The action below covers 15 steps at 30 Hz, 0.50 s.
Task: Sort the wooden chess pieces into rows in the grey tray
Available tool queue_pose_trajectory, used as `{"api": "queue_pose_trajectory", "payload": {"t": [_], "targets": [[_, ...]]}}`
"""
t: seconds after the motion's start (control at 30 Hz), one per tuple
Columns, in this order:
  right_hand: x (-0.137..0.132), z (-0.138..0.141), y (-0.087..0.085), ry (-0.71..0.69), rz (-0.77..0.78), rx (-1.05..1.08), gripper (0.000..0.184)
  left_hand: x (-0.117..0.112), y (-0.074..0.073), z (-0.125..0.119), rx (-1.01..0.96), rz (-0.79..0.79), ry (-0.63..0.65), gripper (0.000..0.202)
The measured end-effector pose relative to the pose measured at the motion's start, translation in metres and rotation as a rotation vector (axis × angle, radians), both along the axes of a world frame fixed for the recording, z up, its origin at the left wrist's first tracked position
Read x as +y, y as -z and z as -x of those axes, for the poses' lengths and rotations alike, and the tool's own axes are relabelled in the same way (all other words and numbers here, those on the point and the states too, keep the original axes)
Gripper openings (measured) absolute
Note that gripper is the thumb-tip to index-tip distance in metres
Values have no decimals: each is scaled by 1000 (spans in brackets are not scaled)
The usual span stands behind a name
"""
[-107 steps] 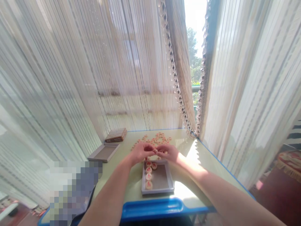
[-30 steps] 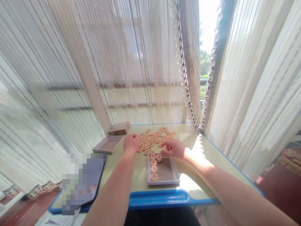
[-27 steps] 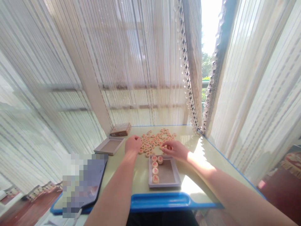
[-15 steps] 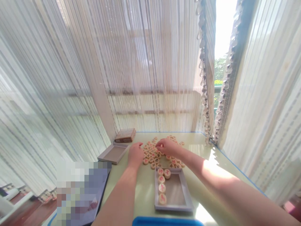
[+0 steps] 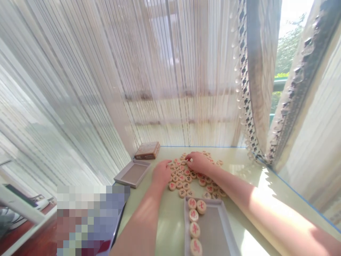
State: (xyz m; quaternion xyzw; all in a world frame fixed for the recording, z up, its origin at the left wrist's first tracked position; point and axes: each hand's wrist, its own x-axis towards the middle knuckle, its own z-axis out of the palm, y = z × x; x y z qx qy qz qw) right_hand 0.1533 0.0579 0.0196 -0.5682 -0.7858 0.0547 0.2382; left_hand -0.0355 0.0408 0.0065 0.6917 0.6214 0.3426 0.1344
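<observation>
Several round wooden chess pieces (image 5: pixel 183 177) with red or dark characters lie scattered on the pale green table (image 5: pixel 237 163). My left hand (image 5: pixel 160 173) rests at the pile's left edge, fingers stretched toward the pieces. My right hand (image 5: pixel 198 162) reaches over the pile's far side, fingertips pinched down on a piece. A grey tray (image 5: pixel 215 227) in front of me holds several red-marked pieces (image 5: pixel 194 215) along its left side and top.
A second grey tray (image 5: pixel 132 173) lies at the left, with a brown wooden box (image 5: pixel 147 150) behind it. Sheer striped curtains (image 5: pixel 119 71) hang close around the table's back and sides. A blurred-out patch (image 5: pixel 87 217) covers the lower left.
The view has moved closer and lower. My right hand has left the tray's top edge and reached farther into the pile. My left hand stayed at the pile's left edge.
</observation>
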Motion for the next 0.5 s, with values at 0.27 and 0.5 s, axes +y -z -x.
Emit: {"api": "queue_pose_trajectory", "payload": {"t": [0.27, 0.5], "targets": [[-2, 1, -5, 64, 80, -11, 23, -1, -1, -1, 2, -65, -9, 31], [-12, 10, -9, -192, 46, 466, 34, -18, -22, -10, -157, -164, 79, 29]]}}
